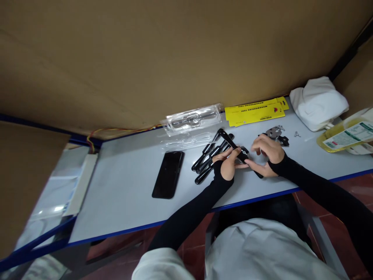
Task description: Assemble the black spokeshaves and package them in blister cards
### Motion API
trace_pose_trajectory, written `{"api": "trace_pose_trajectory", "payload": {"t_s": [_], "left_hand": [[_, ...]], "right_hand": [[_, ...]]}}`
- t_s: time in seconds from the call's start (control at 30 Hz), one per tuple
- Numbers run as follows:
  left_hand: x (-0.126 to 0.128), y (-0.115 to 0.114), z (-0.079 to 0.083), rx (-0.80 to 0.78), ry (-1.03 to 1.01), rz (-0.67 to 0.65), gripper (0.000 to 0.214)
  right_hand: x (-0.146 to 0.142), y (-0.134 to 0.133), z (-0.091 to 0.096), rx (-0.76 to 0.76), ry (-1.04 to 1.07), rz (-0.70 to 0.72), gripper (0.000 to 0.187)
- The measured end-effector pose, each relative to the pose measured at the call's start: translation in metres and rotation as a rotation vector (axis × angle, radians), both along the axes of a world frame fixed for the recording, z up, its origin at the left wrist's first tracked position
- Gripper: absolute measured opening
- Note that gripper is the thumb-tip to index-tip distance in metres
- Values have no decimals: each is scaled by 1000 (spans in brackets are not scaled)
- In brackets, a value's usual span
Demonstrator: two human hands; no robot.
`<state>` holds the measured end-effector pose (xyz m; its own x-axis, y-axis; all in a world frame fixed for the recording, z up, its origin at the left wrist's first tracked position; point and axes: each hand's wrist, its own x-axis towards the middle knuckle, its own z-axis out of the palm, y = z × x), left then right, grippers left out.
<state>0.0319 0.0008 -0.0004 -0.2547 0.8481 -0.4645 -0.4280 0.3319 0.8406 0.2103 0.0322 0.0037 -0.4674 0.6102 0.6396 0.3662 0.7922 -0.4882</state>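
My left hand (226, 165) was closed around a long black metal-and-plastic tool piece (244, 156), thumb and fingers pinching it just above the pale grey tabletop (125, 182), while my right hand (266, 152) curled over the same piece from the other side, fingertips pressing at a small spot on it; what exactly they pinched there was too small to tell. The piece lay between both hands, near the front edge of the table, just beside a loose bundle of similar black bars (208, 155) fanned out to my left. To do this well, I judged I should keep the left grip steady and low, let the right fingers do the fine work, and keep the small parts over the table so nothing could roll off the blue-trimmed edge. Beyond my right hand sat a small cluster of metal plates and fasteners (275, 132), with a silver wing nut (297, 134) a little apart. A black smartphone (168, 174) lay face up well to the left. Along the back stood a clear plastic blister pack (192, 119) and yellow printed packaging cards (256, 111), against a big brown cardboard sheet (175, 54). A folded white cloth (319, 102) rested at the far right, near a yellowish labelled plastic bag (346, 136).
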Motion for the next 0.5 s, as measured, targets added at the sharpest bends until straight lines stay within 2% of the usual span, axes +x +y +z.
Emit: {"api": "trace_pose_trajectory", "payload": {"t_s": [0.07, 0.2, 0.33, 0.43, 0.5], "left_hand": [[0, 0, -2, -7, 7, 2, 37], [2, -1, -5, -38, 1, -5, 36], [2, -1, -4, -38, -15, -15, 38], [1, -1, -2, -51, -26, -41, 35], [1, -1, 0, -57, -19, -53, 33]], "right_hand": [[-1, -1, 0, 0, -63, 18, 26], [1, 0, -4, 52, -95, 34, 13], [3, 4, -6, 101, -121, 30, 26], [4, 7, -6, 161, -231, -11, 13], [5, 7, -5, 166, -262, -44, 20]]}}
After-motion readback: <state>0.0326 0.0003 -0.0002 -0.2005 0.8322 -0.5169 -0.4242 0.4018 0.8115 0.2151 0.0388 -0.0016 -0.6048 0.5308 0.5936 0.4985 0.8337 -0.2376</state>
